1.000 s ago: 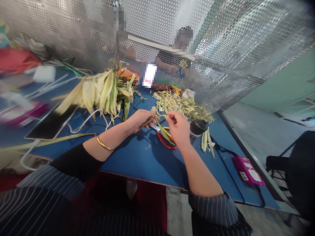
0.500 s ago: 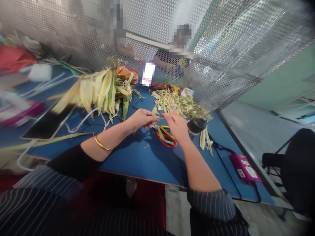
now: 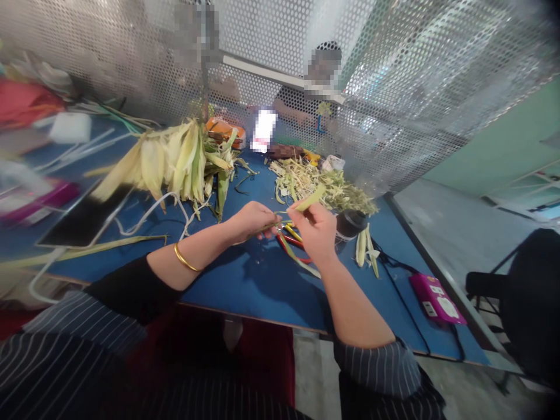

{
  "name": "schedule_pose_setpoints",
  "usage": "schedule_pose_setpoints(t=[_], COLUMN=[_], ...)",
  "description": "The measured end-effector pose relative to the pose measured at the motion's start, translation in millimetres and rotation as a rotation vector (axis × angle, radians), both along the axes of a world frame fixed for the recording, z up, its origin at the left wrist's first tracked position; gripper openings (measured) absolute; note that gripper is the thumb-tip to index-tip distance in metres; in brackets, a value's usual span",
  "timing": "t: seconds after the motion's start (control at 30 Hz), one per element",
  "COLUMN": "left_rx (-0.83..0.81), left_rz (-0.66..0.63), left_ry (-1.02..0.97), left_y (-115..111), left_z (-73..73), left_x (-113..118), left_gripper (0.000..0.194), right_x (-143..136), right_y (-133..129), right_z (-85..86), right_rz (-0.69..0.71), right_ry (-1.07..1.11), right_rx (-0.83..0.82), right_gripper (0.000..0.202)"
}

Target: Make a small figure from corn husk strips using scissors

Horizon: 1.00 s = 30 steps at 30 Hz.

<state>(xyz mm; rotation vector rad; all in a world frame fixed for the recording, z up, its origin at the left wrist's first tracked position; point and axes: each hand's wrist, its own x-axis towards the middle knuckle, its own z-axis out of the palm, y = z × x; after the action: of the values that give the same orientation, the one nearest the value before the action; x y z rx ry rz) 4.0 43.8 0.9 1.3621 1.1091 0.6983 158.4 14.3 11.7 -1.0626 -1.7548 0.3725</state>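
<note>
Both my hands meet over the blue table, pinching thin strips of corn husk. Between the fingers of my left hand is the end of a green strip that trails toward the lower right. My right hand is closed on a pale green corn husk strip, which sticks up past the thumb. A thin strand spans the small gap between the hands. Below them lie scissors with red handles, partly covered by the strip, and something yellow. A black-capped jar stands right of my right hand.
A bundle of corn husks lies at the left, near a dark phone or tablet with a white cable. Shredded husk is heaped at the back. A lit phone leans by the perforated screen. A magenta box sits at the right edge.
My right hand has turned, and its husk strip now points up and right. The left hand has dipped slightly. The green strip below now trails further right across the scissors.
</note>
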Motion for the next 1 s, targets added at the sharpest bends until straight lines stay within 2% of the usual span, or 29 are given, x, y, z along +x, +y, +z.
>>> schedule_pose_setpoints(t=[0.1, 0.2, 0.27, 0.37, 0.47, 0.53, 0.63, 0.77, 0.83, 0.9, 1.0], left_rx=[-0.181, -0.329, -0.396, -0.442, -0.448, -0.418, -0.367, -0.268, -0.228, -0.192, -0.123], left_rz=[0.078, 0.096, 0.131, 0.17, 0.183, 0.193, 0.182, 0.144, 0.107, 0.105, 0.109], left_ry=[-0.22, -0.387, -0.473, -0.555, -0.584, -0.6, -0.626, -0.632, -0.614, -0.577, -0.51], left_y=[9, 16, 18, 18, 18, 16, 12, 1, -2, -4, -4], left_z=[4.4, 9.0, 11.5, 13.9, 14.5, 14.3, 12.9, 8.9, 6.9, 5.9, 6.7], left_x=[-7, -14, -17, -18, -17, -16, -10, -1, 2, 2, 2], left_gripper=[0.018, 0.017, 0.017, 0.018, 0.022, 0.021, 0.018, 0.012, 0.015, 0.017, 0.018], right_x=[-4, -8, -9, -9, -6, -5, -9, -19, -20, -18, -10], right_y=[-7, -7, -4, -2, -4, -7, -10, -10, -10, -10, -7], right_z=[-2.3, -6.4, -7.9, -6.8, -3.6, -2.4, -3.7, -6.9, -7.4, -6.8, -5.6], right_rz=[0.091, 0.147, 0.118, 0.086, 0.159, 0.186, 0.111, 0.105, 0.126, 0.075, -0.16], right_ry=[-0.54, -0.959, -1.067, -1.117, -1.09, -0.985, -0.857, -0.996, -0.974, -0.765, -0.274], right_rx=[0.358, 0.569, 0.621, 0.619, 0.562, 0.556, 0.598, 0.585, 0.568, 0.525, 0.329], right_gripper=[0.014, 0.019, 0.022, 0.023, 0.021, 0.022, 0.025, 0.022, 0.021, 0.019, 0.013])
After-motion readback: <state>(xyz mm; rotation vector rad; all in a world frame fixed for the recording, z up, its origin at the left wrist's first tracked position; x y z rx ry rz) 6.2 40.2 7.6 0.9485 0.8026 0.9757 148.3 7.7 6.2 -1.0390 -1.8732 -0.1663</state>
